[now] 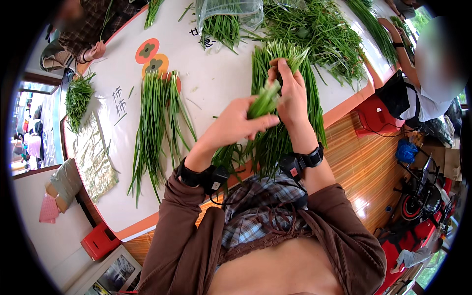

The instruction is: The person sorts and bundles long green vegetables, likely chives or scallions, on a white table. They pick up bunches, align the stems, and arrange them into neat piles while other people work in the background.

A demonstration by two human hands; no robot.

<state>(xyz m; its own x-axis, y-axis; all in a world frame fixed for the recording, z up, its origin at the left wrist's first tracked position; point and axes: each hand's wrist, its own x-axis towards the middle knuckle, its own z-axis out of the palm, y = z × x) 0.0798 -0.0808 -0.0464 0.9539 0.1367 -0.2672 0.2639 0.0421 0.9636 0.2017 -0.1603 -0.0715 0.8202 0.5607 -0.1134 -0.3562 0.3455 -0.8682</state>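
Over the near side of the table, my left hand (234,120) is closed around a small bunch of garlic chives (264,100), its pale cut ends pointing up and blurred. Close beside it, my right hand (293,92) has its fingers around the pale ends of some more chives (298,59). Under both hands a thick pile of long chives (313,96) lies with its pale ends away from me and its green tips hanging over the table edge. To the left, a separate bundle of chives (149,118) lies with a thinner bunch (175,110) alongside.
A loose heap of chives (317,37) spreads at the far right of the white table (210,77), near a clear plastic bag (230,11) of chives. More chives (78,99) and a crinkled sheet (94,162) lie at the left. Other people sit at the far corners. A red stool (376,116) stands right.
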